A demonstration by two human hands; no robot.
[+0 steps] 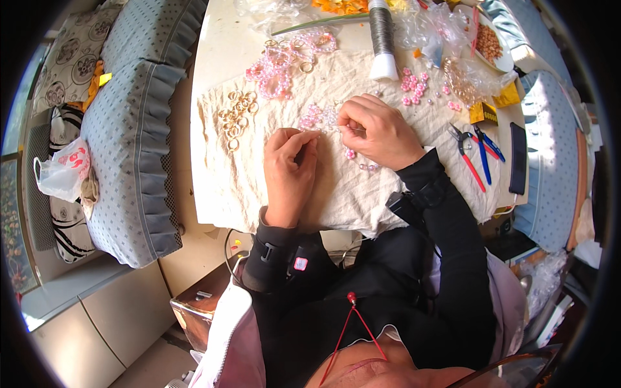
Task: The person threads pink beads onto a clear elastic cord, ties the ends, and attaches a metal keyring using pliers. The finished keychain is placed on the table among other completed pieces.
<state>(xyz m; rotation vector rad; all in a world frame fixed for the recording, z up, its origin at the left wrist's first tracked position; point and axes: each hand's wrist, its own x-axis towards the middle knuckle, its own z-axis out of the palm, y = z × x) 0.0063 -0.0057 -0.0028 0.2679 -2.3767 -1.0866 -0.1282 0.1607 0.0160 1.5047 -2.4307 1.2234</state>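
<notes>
My left hand is above the cloth, thumb and fingertips pinched together; whatever they hold is too small to make out. To its right my right hand is also closed in a pinch, its fingertips hiding what is between them. A small gap separates the two hands. Just beyond them lies a little pile of pink and clear beads. Below my right hand, a pink bead and a few pearly beads rest on the cloth; whether a thread joins them to the hand cannot be seen.
Gold rings and pink bead strands lie left on the beige cloth. Pink flower-like beads and a grey wire spool are beyond my right hand. Pliers, a dark phone and a bead plate sit right.
</notes>
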